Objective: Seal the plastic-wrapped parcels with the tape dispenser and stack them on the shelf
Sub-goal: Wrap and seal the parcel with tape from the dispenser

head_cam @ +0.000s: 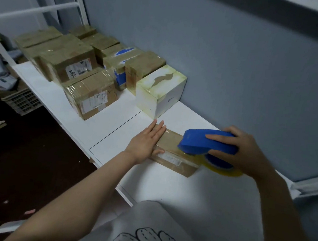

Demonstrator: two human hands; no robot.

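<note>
A small flat cardboard parcel (172,155) with a white label lies on the white shelf (116,124). My left hand (146,141) presses flat on its left end with straight fingers. My right hand (247,150) grips the blue tape dispenser (207,142), whose front sits on the parcel's right end. A roll of clear yellowish tape (223,168) hangs below the dispenser, partly hidden by my right hand.
Several taped cardboard parcels (64,59) crowd the shelf's far left. A white box (160,90) stands against the grey wall just behind the small parcel. A white metal frame (35,10) rises at the far left. The shelf's front edge drops to a dark floor.
</note>
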